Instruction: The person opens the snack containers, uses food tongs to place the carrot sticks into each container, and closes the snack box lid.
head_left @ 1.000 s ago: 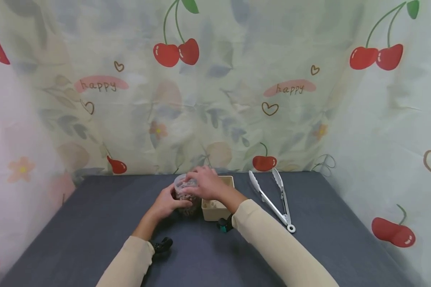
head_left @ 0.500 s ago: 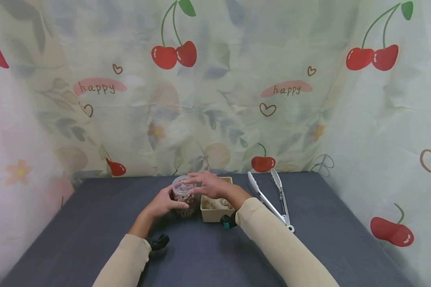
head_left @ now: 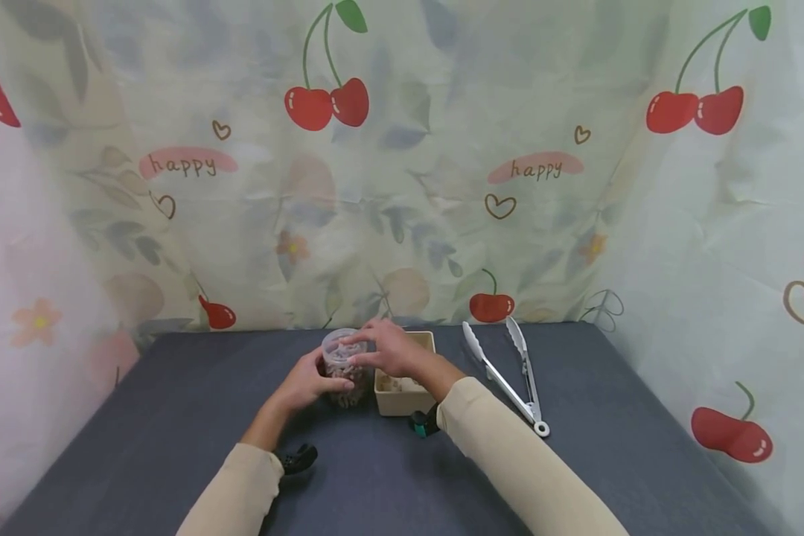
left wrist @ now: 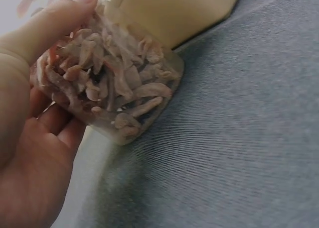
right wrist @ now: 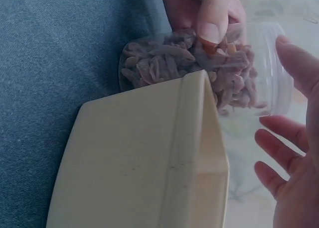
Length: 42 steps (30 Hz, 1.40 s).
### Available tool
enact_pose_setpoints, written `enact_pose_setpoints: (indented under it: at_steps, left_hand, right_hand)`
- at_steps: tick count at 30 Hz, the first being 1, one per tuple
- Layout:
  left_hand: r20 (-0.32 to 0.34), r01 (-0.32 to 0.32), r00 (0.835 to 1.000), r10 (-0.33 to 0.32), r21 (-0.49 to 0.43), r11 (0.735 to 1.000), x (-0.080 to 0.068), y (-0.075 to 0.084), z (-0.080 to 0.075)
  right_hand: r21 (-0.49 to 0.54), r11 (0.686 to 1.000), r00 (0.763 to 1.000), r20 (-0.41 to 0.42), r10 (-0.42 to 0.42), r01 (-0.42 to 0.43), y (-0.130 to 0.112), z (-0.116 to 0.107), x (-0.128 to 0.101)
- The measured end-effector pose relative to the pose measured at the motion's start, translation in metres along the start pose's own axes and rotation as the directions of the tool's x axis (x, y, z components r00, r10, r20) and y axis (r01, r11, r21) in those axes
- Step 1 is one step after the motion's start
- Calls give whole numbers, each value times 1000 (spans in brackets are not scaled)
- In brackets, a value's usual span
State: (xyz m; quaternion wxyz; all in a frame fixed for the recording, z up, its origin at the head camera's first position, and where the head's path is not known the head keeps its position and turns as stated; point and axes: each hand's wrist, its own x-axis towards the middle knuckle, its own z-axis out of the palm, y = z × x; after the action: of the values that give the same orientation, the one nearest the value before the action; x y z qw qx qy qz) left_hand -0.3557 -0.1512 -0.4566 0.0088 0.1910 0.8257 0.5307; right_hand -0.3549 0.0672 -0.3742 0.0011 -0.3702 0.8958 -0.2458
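Observation:
A clear plastic jar [head_left: 344,388] filled with brownish-pink dried strips stands left of a cream box. My left hand [head_left: 306,383] grips its side; the left wrist view shows the thumb across the strips [left wrist: 124,78]. On top sits a translucent lid [right wrist: 282,71]. My right hand [head_left: 397,350] holds this lid at its edge, thumb on one side and a fingertip across from it, as the right wrist view shows. The other fingers [right wrist: 271,180] there spread away from the jar.
Right beside the jar is the cream box [head_left: 395,403], with pale pieces inside and partly hidden by my right forearm. Silver tongs [head_left: 509,383] lie spread on the dark tabletop [head_left: 194,402] further right. A cherry-patterned curtain [head_left: 402,186] rises behind.
My right hand has drawn slightly back to the right across the jar's top, uncovering more of it, with its fingers spreading. My left hand keeps its grip on the jar.

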Motion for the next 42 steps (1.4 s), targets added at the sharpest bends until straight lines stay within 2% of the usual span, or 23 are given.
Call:
enact_pose_setpoints:
  at_steps: [4, 8, 16, 21, 25, 29, 31, 34, 37, 42]
  left_hand:
    - [-19, 14, 1000, -14, 10, 1000, -1, 2, 2]
    - [-15, 19, 1000, -20, -21, 1000, -2, 2, 2]
    - [-54, 7, 999, -9, -22, 1000, -2, 2, 5]
    - [-59, -6, 998, 6, 0, 1000, -4, 2, 5]
    - [-53, 2, 999, -2, 4, 1000, -4, 3, 4]
    - [-48, 9, 999, -9, -5, 1000, -3, 2, 3]
    - [-40, 4, 999, -4, -3, 1000, -2, 1, 3]
    - [-31, 13, 999, -13, 4, 1000, -2, 1, 3]
    - [-26, 19, 999, -19, -1, 1000, -4, 6, 3]
    - [-2, 4, 1000, -4, -8, 1000, -13, 30, -1]
  right_hand:
    - [-13, 1000, 998, -52, 24, -25, -3, 4, 0]
    - [-92, 994, 993, -104, 57, -66, -9, 8, 2]
    - [-325, 934, 977, -197, 86, -148, -17, 19, 5]
    - [-376, 914, 972, -225, 71, -154, -19, 22, 5]
    - [-322, 939, 982, -175, 70, -124, -19, 17, 5]
    - [-169, 984, 995, -88, 49, -63, -17, 7, 4]
    - [-83, 996, 998, -47, 32, -36, -15, 4, 3]
    - [-1, 1000, 1000, 6, 22, -22, -10, 1, 1]
    - [27, 999, 999, 45, 18, -19, -6, 0, -1]
    - [14, 1000, 998, 65, -5, 4, -4, -2, 1]
